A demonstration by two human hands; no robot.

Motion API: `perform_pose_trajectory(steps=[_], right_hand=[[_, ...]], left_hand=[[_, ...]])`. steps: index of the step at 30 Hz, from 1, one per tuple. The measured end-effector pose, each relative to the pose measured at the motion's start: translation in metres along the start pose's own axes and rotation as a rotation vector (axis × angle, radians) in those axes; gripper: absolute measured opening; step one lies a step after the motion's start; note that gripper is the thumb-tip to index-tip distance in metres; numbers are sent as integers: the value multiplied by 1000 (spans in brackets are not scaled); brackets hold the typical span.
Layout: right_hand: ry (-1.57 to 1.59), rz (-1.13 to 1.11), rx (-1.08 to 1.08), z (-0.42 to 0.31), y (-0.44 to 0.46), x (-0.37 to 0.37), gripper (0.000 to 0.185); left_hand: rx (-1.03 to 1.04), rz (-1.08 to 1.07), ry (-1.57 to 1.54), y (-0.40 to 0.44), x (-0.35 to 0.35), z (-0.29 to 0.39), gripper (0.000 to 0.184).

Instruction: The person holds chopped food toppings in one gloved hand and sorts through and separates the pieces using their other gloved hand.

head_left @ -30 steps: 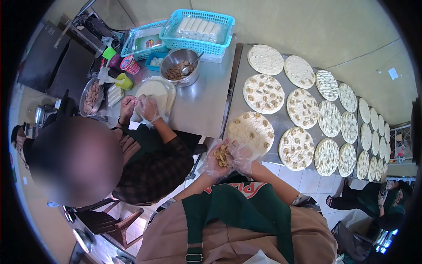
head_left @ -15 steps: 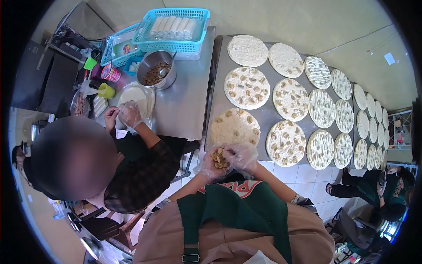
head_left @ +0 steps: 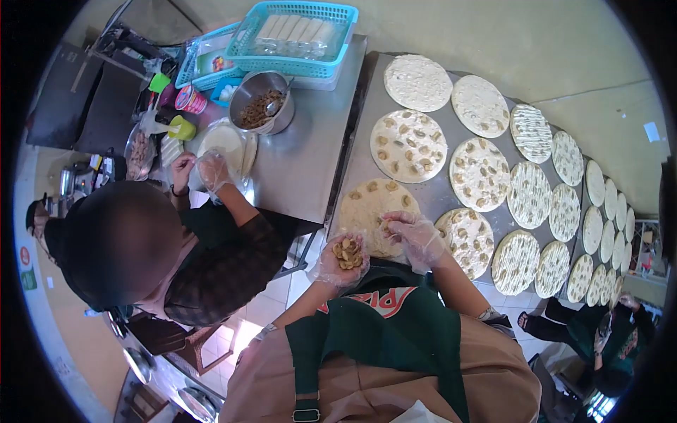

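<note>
My left hand (head_left: 330, 269), in a clear plastic glove, is cupped palm up around a small heap of tan slices that look like mushroom slices (head_left: 348, 254). It is just off the near edge of a round pizza base (head_left: 367, 211) with a pale topping. Several slices lie along that base's far side. Over its near right part is my gloved right hand (head_left: 416, 241), fingertips pinched on a small piece that looks like one mushroom slice (head_left: 386, 224). Part of the base is hidden under this hand.
More topped bases (head_left: 479, 174) stand in rows on the metal table (head_left: 361, 151); some carry pale stripes. On the left table are a pot of brown filling (head_left: 261, 106) and a blue basket (head_left: 293, 67). A co-worker (head_left: 226, 271) works at left, another (head_left: 606, 331) at far right.
My right hand has moved away from the heap in my left palm, over the base, with a piece between its fingertips. The camera view has shifted slightly.
</note>
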State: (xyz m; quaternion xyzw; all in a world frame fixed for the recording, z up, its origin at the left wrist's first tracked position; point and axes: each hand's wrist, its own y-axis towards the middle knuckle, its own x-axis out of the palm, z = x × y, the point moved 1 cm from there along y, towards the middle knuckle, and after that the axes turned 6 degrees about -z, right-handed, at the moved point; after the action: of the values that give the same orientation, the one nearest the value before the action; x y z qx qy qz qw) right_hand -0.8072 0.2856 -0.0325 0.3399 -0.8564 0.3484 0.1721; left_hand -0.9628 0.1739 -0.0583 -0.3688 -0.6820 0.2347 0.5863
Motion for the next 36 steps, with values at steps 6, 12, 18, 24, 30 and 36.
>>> perform_pose_trajectory(steps=[6, 12, 18, 24, 30, 36], right_hand=[[-533, 92, 85, 43, 68, -14, 25], [-1102, 4, 68, 43, 108, 24, 20], [-1791, 219, 79, 93, 149, 7, 19], [-1003, 456, -95, 147, 176, -47, 17], [-1546, 464, -167, 71, 109, 34, 17], [-1628, 517, -38, 71, 96, 46, 22]], left_hand=[[139, -118, 30, -23, -29, 26, 14], [149, -50, -67, -45, -46, 47, 13], [88, -13, -47, -64, -39, 66, 12], [-37, -102, 29, -70, -44, 81, 15], [-128, -103, 74, -73, -41, 88, 20], [-160, -102, 94, -79, -40, 92, 22]])
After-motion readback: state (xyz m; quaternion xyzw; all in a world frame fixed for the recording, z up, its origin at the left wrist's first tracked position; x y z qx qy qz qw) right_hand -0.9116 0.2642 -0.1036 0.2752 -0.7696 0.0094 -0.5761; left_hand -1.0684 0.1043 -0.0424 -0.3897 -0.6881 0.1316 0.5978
